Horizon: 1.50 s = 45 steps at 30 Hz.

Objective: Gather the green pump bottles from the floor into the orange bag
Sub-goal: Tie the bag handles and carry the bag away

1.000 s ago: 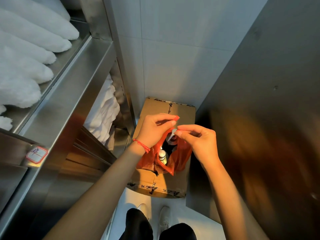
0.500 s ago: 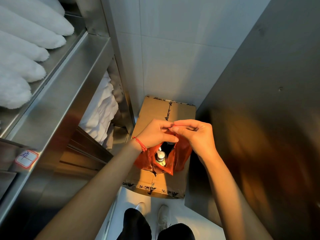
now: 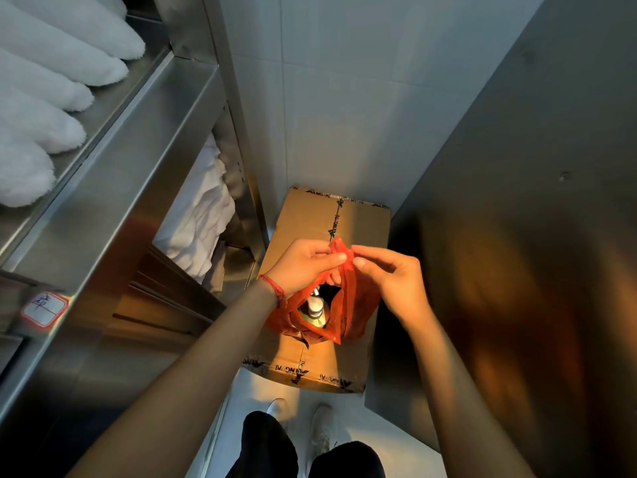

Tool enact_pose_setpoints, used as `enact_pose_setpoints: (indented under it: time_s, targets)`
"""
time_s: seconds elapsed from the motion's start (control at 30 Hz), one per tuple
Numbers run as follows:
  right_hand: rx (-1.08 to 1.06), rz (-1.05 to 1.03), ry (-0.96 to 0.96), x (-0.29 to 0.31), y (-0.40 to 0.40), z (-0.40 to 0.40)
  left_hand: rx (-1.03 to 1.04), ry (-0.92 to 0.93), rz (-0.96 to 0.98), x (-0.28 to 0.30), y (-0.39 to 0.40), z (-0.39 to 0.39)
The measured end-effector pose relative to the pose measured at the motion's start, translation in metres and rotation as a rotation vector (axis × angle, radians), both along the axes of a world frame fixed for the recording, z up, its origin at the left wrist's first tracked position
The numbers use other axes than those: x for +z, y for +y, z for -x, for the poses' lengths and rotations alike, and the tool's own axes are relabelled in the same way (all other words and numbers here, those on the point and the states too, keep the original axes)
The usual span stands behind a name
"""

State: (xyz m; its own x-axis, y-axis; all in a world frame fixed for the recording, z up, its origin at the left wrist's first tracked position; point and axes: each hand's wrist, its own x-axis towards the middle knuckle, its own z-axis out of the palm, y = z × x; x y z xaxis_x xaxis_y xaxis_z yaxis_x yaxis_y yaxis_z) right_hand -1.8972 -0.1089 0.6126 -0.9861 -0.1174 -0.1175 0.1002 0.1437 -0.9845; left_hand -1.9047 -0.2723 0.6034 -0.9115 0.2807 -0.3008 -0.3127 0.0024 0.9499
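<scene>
The orange bag (image 3: 358,305) hangs above a cardboard box, held up by its handles. My left hand (image 3: 303,265) pinches the handles from the left, a red cord around its wrist. My right hand (image 3: 389,281) pinches the same handles from the right, fingertips nearly touching the left hand's. Through the bag's open mouth I see the white pump top and green body of a pump bottle (image 3: 315,312) standing inside. Any other bottles in the bag are hidden by its folds.
A sealed cardboard box (image 3: 320,360) lies on the pale floor under the bag. Steel shelving (image 3: 113,174) on the left holds white rolled towels (image 3: 51,98) and folded linen (image 3: 200,222). A steel panel (image 3: 517,236) closes the right side. My shoes (image 3: 320,429) stand below.
Both hands have brought the bag's handles together and lifted them slightly. The bag's mouth has narrowed, and the view has tilted a little.
</scene>
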Motion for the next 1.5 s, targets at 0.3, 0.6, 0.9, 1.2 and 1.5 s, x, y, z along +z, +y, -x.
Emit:
enact_pose_setpoints:
  time_s: [0.3,0.6,0.9,1.2,1.5]
  targets:
    - [-0.126,0.045,-0.004,-0.012,-0.023,-0.004,0.140,0.010,0.021,0.000,0.007,-0.006]
    - [-0.028,0.137,-0.098,-0.015,-0.020,0.001,0.177,0.023,0.063,0.002,0.007,-0.005]
    - [-0.199,0.090,-0.027,-0.020,-0.027,0.002,0.210,-0.043,0.087,-0.005,-0.005,-0.002]
    - [-0.084,0.025,0.091,-0.026,-0.033,-0.016,0.362,-0.312,-0.182,-0.012,-0.008,0.003]
    - [-0.081,-0.075,-0.023,-0.039,-0.035,-0.008,0.356,-0.236,-0.129,-0.010,-0.012,0.001]
